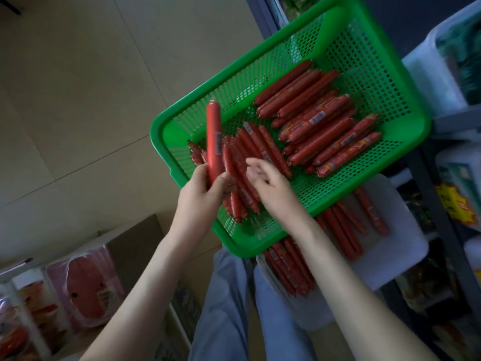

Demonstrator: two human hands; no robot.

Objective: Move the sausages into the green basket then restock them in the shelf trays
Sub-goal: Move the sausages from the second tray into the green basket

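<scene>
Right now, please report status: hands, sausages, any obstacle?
Left hand holds one sausage upright. Right hand open over basket, empty. Many sausages in basket, more in tray beneath. Nothing in the way.

We see a green basket (338,11) of perforated plastic, tilted, just beyond our hands. Inside it, thick red sausages (325,126) with labels lie stacked side by side beyond our right hand (270,182), and a bundle of thin red sausages (250,147) lies between both hands. Our left hand (201,194) grips one long red sausage (214,142) upright by its lower end, over the basket's near-left rim
</scene>
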